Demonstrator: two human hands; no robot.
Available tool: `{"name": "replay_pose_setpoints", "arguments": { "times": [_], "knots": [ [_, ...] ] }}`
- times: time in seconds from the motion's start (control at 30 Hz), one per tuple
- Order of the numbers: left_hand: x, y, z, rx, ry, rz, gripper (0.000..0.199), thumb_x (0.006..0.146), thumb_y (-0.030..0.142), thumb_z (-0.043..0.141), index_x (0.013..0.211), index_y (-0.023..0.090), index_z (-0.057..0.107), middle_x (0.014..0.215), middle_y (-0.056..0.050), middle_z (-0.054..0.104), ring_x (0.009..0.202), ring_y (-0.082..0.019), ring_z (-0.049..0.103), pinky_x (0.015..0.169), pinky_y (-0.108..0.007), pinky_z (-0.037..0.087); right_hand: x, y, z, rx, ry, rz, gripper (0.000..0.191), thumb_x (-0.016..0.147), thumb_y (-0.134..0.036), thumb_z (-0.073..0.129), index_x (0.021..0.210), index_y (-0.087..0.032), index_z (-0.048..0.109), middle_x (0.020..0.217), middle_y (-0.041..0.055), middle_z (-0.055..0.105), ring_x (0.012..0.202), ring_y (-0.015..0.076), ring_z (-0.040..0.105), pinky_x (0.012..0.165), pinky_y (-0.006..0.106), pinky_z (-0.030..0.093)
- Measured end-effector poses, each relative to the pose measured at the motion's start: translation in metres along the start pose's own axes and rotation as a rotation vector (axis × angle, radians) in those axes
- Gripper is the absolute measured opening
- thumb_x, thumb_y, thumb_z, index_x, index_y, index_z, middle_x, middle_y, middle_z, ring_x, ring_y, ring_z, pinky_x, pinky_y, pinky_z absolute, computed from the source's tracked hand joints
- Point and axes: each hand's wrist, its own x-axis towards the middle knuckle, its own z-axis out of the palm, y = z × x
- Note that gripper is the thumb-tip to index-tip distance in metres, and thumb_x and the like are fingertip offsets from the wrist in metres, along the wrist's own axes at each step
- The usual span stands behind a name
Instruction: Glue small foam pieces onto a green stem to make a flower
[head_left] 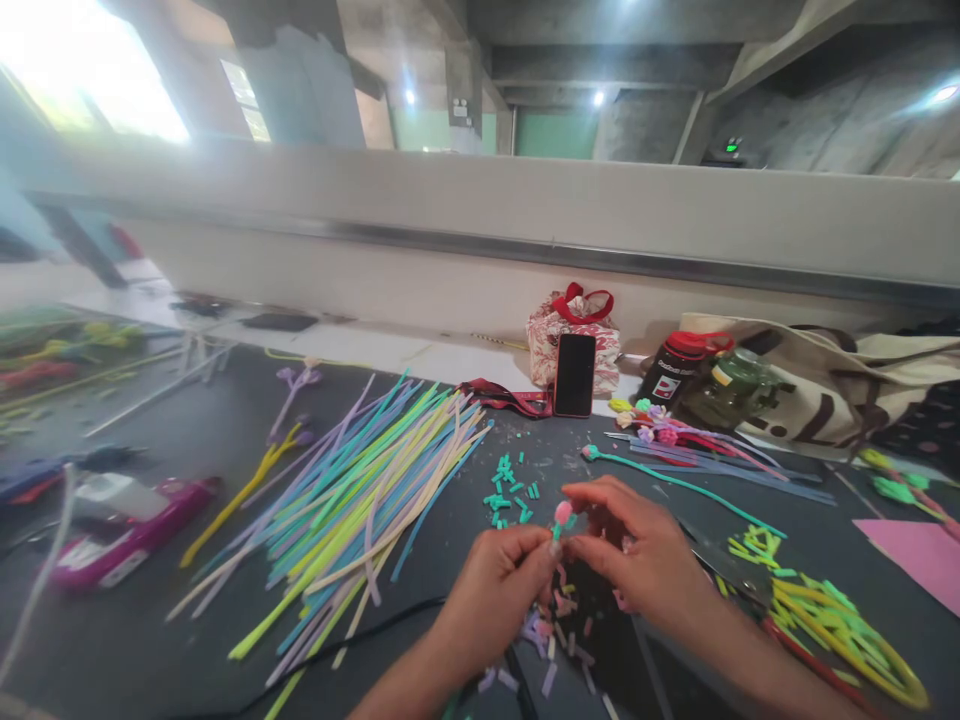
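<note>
Our left hand [499, 570] reaches in from the near edge of the dark surface [420, 560], forearm slanting up to the right, its thumb and forefinger pinched on a small pink-and-teal piece [562, 512] just right of the surface's middle. Our right hand [637, 550] arches in from the near right corner, wrist bent, thumb and forefinger curled around the same piece; we cannot tell whether those fingertips touch it, and the remaining fingers are partly hidden. Both forearms are cut off by the frame. Our fingers cover the lower part of the piece, and the right forearm lies in front of one pair of scissors [731, 572]. Toward the surface's left edge, blur softens one magenta tool [135, 535], whose kind we cannot make out, while one pink sheet [911, 560] runs out of view at the right edge. Pastel strips [360, 510], too many and too overlapped for us to count, fan across the left half; teal cuttings [506, 490], also beyond a sure count, lie scattered between them and our hands. Past the right hand we count one long teal stem [690, 485], its tip pointing left. Along the far edge we count one smartphone [575, 375] propped upright, one red-handled patterned bag [540, 345], one dark bottle [664, 375] with a red lid, one green see-through jug [739, 390] and one canvas tote [825, 370].
</note>
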Motion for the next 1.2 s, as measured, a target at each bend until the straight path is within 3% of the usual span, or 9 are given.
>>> {"name": "replay_pose_setpoints", "arguments": {
  "times": [0.17, 0.33, 0.5, 0.93, 1.2],
  "knots": [
    [0.0006, -0.0017, 0.0005, -0.02, 0.003, -0.009, 0.037, 0.08, 0.038, 0.043, 0.05, 0.016, 0.042, 0.046, 0.005, 0.037, 0.046, -0.007, 0.031, 0.046, -0.02, 0.024, -0.0003, 0.0017, -0.0028, -0.099, -0.025, -0.185, 0.028, 0.077, -0.011, 0.053, 0.104, -0.02, 0.055, 0.09, 0.0013, 0.059, 0.063, 0.009, 0.054, 0.058, 0.021, 0.044],
    [0.0006, -0.0002, 0.0016, -0.054, -0.012, -0.03, 0.034, 0.08, 0.037, 0.044, 0.052, 0.016, 0.044, 0.046, 0.005, 0.04, 0.045, -0.007, 0.033, 0.047, -0.019, 0.026, 0.0018, 0.0049, -0.0054, -0.165, -0.081, -0.272, 0.028, 0.08, -0.012, 0.051, 0.107, -0.02, 0.053, 0.095, 0.0038, 0.058, 0.066, 0.0101, 0.056, 0.058, 0.022, 0.045],
    [0.0, 0.0, 0.0015, -0.054, -0.026, -0.043, 0.037, 0.079, 0.04, 0.044, 0.052, 0.016, 0.045, 0.046, 0.005, 0.041, 0.045, -0.007, 0.033, 0.046, -0.019, 0.026, 0.0056, 0.0047, -0.0072, -0.247, -0.119, -0.267, 0.027, 0.08, -0.014, 0.051, 0.106, -0.021, 0.055, 0.098, 0.0044, 0.06, 0.064, 0.0105, 0.055, 0.054, 0.022, 0.044],
    [-0.0011, 0.0016, -0.0005, -0.049, -0.084, -0.034, 0.037, 0.08, 0.04, 0.045, 0.051, 0.016, 0.044, 0.046, 0.006, 0.039, 0.046, -0.006, 0.031, 0.047, -0.02, 0.024, 0.0072, 0.0031, -0.0091, -0.251, -0.166, -0.29, 0.016, 0.082, -0.015, 0.048, 0.094, -0.02, 0.057, 0.087, 0.0041, 0.061, 0.071, 0.0128, 0.055, 0.061, 0.023, 0.043],
    [0.0007, 0.0002, -0.0008, -0.271, -0.186, -0.161, 0.041, 0.074, 0.045, 0.051, 0.047, 0.015, 0.044, 0.039, 0.007, 0.035, 0.036, -0.003, 0.022, 0.039, -0.021, 0.014, 0.005, -0.0001, -0.0082, -0.158, -0.173, -0.234, 0.024, 0.076, -0.015, 0.055, 0.099, -0.02, 0.056, 0.09, 0.0024, 0.059, 0.061, 0.0098, 0.054, 0.058, 0.023, 0.043]
  ]
}}
